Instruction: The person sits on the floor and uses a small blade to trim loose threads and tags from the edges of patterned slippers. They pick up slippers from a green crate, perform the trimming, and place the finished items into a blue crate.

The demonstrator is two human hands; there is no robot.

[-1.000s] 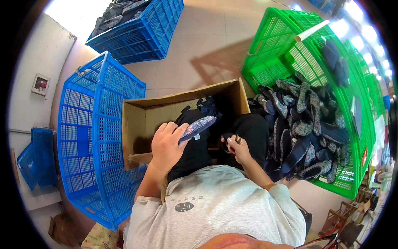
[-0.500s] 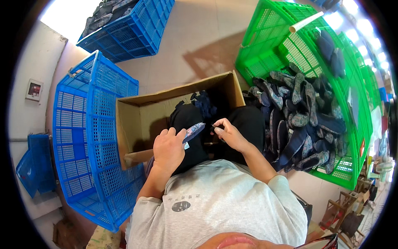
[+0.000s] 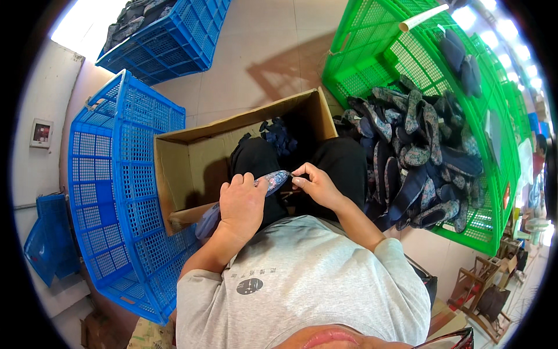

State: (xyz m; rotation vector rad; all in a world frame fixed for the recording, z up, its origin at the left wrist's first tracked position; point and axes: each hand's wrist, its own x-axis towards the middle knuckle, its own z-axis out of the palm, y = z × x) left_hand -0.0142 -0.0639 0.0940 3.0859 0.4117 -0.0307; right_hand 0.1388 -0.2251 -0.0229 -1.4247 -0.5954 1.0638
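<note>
My left hand (image 3: pixel 241 203) is closed round a cloth shoe (image 3: pixel 275 180), navy with a small floral pattern. One end of it points right, past my fingers; its bluish other end shows beside my left wrist. At the right tip my right hand (image 3: pixel 317 185) pinches a small dark bit, thumb against forefinger. Whether that bit is part of the shoe, I cannot tell. Both hands are above my lap, over the near side of an open cardboard box (image 3: pixel 173 171). Dark blue scraps (image 3: pixel 278 136) lie in the box, beyond my knees.
On the right, a green crate (image 3: pixel 494 224) holds a heap of floral and navy cloth shoes (image 3: pixel 415 157). A blue crate (image 3: pixel 152 174) lies tipped on its side at the left. Another blue crate (image 3: pixel 180 49), filled with dark items, stands at the far left.
My right thumb and forefinger have come to the shoe's tip; a gap lay between them before. The shoe has turned a little, and the view has shifted slightly.
</note>
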